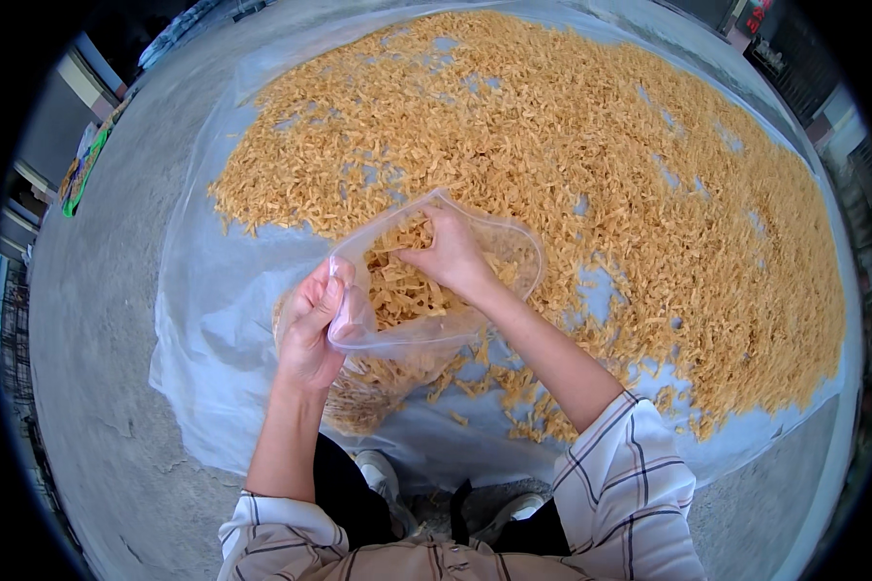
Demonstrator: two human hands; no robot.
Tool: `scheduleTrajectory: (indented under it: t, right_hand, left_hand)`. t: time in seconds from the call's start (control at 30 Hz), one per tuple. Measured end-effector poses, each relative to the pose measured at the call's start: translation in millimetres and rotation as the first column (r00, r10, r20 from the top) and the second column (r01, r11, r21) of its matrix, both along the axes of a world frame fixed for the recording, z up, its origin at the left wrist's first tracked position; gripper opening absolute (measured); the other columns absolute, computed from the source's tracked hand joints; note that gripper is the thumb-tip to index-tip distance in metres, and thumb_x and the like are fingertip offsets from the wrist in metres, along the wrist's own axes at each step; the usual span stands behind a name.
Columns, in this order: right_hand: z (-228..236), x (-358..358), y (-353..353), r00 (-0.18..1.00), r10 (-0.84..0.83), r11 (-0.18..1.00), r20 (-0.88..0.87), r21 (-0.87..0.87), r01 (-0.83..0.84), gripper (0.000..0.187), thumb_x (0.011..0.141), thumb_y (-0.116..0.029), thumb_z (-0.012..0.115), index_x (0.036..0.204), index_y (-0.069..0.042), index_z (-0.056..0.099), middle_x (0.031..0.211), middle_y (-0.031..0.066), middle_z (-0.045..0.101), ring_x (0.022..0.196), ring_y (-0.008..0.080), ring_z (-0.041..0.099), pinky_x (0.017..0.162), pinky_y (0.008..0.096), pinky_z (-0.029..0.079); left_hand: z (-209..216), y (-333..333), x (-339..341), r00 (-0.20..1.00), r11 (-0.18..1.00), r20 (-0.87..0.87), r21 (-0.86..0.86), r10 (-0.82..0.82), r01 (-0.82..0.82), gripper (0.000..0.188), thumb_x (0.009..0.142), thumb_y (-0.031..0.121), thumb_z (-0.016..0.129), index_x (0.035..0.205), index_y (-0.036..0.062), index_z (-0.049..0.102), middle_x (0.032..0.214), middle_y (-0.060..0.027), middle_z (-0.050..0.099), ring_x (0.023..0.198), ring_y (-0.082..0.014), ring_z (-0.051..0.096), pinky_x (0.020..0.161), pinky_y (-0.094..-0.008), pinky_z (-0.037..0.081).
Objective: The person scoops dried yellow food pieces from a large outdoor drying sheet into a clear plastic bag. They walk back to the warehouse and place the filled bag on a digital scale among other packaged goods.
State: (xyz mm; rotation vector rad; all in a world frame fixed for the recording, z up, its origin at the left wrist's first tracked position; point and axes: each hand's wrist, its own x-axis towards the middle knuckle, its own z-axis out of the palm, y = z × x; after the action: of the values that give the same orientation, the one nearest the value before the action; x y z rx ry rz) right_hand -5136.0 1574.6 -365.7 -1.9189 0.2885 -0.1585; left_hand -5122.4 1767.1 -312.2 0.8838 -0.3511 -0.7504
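Dried golden strips [572, 145] cover a plastic sheet [213, 310] on the ground. The clear bag [436, 290], soft and light, sags; left hand [310, 324] pinches its rim shut-fisted, right hand [451, 254] inside cups brittle strips.

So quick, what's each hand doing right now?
Left hand: closed, gripping the rim of the clear plastic bag.
Right hand: inside the bag, closed on golden dried strips.

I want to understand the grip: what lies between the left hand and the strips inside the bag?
In the head view, only the clear bag's wall lies between the left hand and the strips.
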Motion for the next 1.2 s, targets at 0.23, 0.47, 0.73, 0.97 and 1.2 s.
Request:
scheduleTrajectory:
  t: [0.23,0.47,0.73,0.97,1.2]
  right_hand:
    - [41.2,2.1,88.8,0.767,0.639,0.769,-0.065,0.019,-0.639,0.054,0.078,-0.022,0.062,0.126,-0.01,0.042,0.132,0.0204,0.033,0.122,0.0363,0.033,0.102,0.0396,0.029]
    - [66.3,-56.1,5.4,0.905,0.426,0.875,0.001,-0.254,-0.411,0.036,0.084,-0.008,0.051,0.12,-0.012,0.053,0.136,0.0164,0.035,0.127,0.0305,0.033,0.101,0.0366,0.032]
    - [41.0,-269.5,-18.4,0.936,0.024,0.913,-0.35,-0.374,-0.164,0.028,0.079,-0.006,0.059,0.107,-0.004,0.057,0.126,0.0196,0.045,0.113,0.0361,0.046,0.093,0.0399,0.039]
    - [41.9,-352.4,17.5,0.814,0.039,0.849,-0.58,-0.411,-0.333,0.036,0.079,-0.018,0.063,0.111,-0.003,0.055,0.126,0.0207,0.042,0.113,0.0358,0.046,0.093,0.0423,0.039]
    - [-27.3,-308.5,-27.8,0.824,0.183,0.902,-0.536,-0.242,-0.357,0.066,0.078,-0.021,0.066,0.133,-0.009,0.031,0.139,0.0243,0.02,0.124,0.0407,0.032,0.094,0.0409,0.041]
  left_hand:
    - [14.2,36.0,27.0,0.972,0.956,0.135,-0.249,0.194,-0.156,0.013,0.091,0.016,0.049,0.091,0.0055,0.041,0.047,0.002,0.036,0.037,-0.0056,0.031,0.033,-0.0185,0.024]
    - [12.6,60.0,50.5,0.974,0.937,-0.003,-0.274,0.225,-0.217,0.009,0.091,0.014,0.046,0.09,0.0052,0.042,0.052,0.0,0.039,0.043,-0.0068,0.035,0.038,-0.0196,0.027]
    - [15.9,36.2,54.5,0.78,0.77,0.03,0.145,0.625,-0.622,0.01,0.092,0.015,0.043,0.088,0.0067,0.046,0.059,0.0025,0.036,0.052,-0.0083,0.035,0.049,-0.02,0.034]
    - [-24.8,56.5,78.0,0.883,0.969,-0.433,-0.079,0.178,-0.234,0.009,0.091,0.007,0.038,0.085,0.0061,0.045,0.057,0.0022,0.033,0.046,-0.0082,0.03,0.043,-0.0209,0.028]
    - [13.2,174.2,114.0,0.736,0.722,-0.201,-0.15,0.647,-0.675,0.016,0.091,0.006,0.038,0.075,0.0048,0.041,0.055,0.0013,0.027,0.043,-0.0082,0.022,0.039,-0.0219,0.022]
